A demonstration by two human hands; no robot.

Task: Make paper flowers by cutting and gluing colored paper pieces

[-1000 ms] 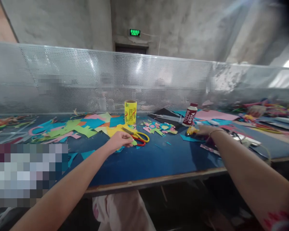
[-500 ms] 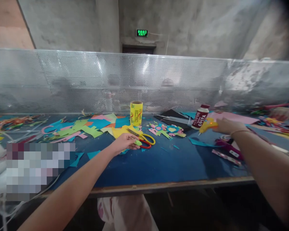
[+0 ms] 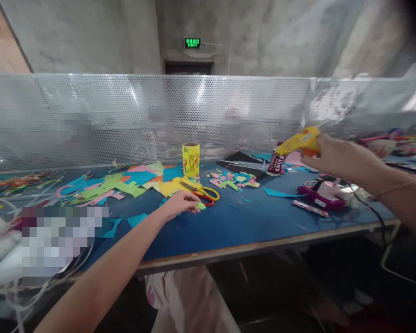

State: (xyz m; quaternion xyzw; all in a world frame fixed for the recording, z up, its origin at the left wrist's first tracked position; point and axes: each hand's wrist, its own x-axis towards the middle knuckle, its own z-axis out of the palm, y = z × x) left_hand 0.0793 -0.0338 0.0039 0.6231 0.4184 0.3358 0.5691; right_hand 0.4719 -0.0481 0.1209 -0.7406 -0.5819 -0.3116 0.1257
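Observation:
Between its fingertips, my left hand [image 3: 182, 204] pinches a small green paper piece [image 3: 201, 206] just above the blue table. Right behind it lie scissors [image 3: 208, 192] with yellow and red handles, blades over yellow paper [image 3: 169, 186]. My right hand [image 3: 336, 155] is wrapped round a yellow glue gun [image 3: 300, 141], raised above the table with its nozzle pointing left. The nozzle end overlaps the dark red and white bottle [image 3: 275, 165] in view. Pink and blue paper flowers [image 3: 233, 179] lie beyond the scissors.
A yellow roll [image 3: 191, 159] stands upright at the back, before a perforated metal screen [image 3: 125, 120]. Coloured paper scraps [image 3: 131, 178] cover the left. On the right lie a purple object [image 3: 321, 199], a pink stick-like packet [image 3: 310, 208] and a black cable [image 3: 370, 208].
My right hand has lifted the glue gun up from near the tabletop beside the bottle. My left hand keeps the green piece in nearly the same spot. The view has shifted slightly right.

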